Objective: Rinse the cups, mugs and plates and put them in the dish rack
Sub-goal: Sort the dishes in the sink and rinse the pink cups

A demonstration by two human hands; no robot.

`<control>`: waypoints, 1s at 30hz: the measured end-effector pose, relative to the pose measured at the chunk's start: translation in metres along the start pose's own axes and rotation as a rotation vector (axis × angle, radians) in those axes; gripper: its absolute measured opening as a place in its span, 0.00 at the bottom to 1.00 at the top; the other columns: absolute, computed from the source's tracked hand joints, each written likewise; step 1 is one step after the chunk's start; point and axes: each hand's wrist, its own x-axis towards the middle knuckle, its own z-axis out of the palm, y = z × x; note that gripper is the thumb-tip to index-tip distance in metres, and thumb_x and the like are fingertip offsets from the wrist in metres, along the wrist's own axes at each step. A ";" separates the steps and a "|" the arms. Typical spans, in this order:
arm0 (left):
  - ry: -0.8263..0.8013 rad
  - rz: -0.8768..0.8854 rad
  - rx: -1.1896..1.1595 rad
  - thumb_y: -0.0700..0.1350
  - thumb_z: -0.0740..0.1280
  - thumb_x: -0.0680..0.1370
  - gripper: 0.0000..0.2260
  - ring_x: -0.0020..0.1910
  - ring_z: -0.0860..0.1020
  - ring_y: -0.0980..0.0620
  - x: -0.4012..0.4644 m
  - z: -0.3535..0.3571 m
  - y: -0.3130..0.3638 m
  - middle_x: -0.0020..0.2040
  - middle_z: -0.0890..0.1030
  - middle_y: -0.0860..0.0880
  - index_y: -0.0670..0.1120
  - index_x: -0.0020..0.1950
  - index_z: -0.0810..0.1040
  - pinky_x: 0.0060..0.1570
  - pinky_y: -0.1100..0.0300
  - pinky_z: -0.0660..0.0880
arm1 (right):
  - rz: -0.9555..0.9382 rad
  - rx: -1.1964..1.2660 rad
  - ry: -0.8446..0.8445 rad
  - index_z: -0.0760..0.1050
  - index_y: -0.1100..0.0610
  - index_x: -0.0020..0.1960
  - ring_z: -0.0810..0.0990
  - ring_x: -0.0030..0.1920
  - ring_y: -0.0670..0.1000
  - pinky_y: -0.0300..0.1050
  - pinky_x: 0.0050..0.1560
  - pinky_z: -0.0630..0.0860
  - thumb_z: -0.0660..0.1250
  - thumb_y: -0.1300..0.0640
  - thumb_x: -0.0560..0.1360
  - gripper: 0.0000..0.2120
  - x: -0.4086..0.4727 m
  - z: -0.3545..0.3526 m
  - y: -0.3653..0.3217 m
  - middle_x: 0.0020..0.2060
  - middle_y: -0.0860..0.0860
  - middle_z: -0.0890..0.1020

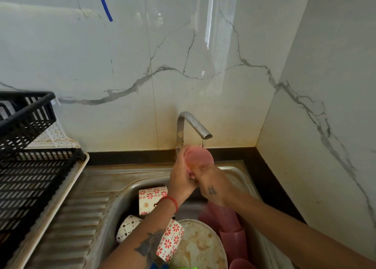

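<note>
While a thin stream runs from the faucet (191, 126), the left hand (181, 179) grips the pink plastic cup (198, 157) over the sink (234, 167) and the right hand (213, 184) curls fingers onto its rim, dirty mugs below.

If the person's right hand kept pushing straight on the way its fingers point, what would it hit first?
Probably the pink cup itself: the right hand points up and left into it, under the tap. The left hand grips the cup's other side, so it lies just behind. Depth is hard to judge.
</note>
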 end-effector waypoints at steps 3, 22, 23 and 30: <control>-0.089 0.073 0.122 0.46 0.79 0.66 0.38 0.66 0.71 0.53 0.001 -0.005 -0.006 0.67 0.72 0.54 0.58 0.70 0.62 0.60 0.61 0.70 | -0.170 -0.150 -0.030 0.71 0.55 0.67 0.76 0.61 0.51 0.45 0.67 0.68 0.59 0.56 0.81 0.15 -0.009 -0.007 0.015 0.60 0.52 0.78; -0.086 0.038 0.023 0.49 0.80 0.65 0.40 0.67 0.70 0.55 0.002 -0.005 -0.002 0.68 0.70 0.57 0.66 0.66 0.59 0.60 0.65 0.71 | -0.129 0.045 0.058 0.79 0.55 0.55 0.81 0.47 0.49 0.38 0.49 0.73 0.66 0.57 0.77 0.08 -0.019 -0.018 0.007 0.46 0.51 0.83; -0.123 0.067 0.064 0.50 0.79 0.65 0.39 0.67 0.70 0.56 0.003 -0.007 -0.004 0.67 0.70 0.58 0.66 0.66 0.59 0.60 0.65 0.70 | -0.101 0.114 -0.007 0.78 0.54 0.56 0.81 0.47 0.48 0.36 0.49 0.73 0.60 0.52 0.81 0.11 -0.020 -0.022 0.010 0.48 0.51 0.82; -0.146 0.126 0.049 0.55 0.79 0.63 0.40 0.64 0.69 0.66 0.003 -0.001 0.004 0.64 0.71 0.65 0.69 0.67 0.59 0.58 0.74 0.69 | 0.100 0.251 -0.104 0.76 0.60 0.62 0.78 0.55 0.50 0.38 0.59 0.72 0.64 0.59 0.78 0.13 0.022 -0.045 0.021 0.57 0.55 0.80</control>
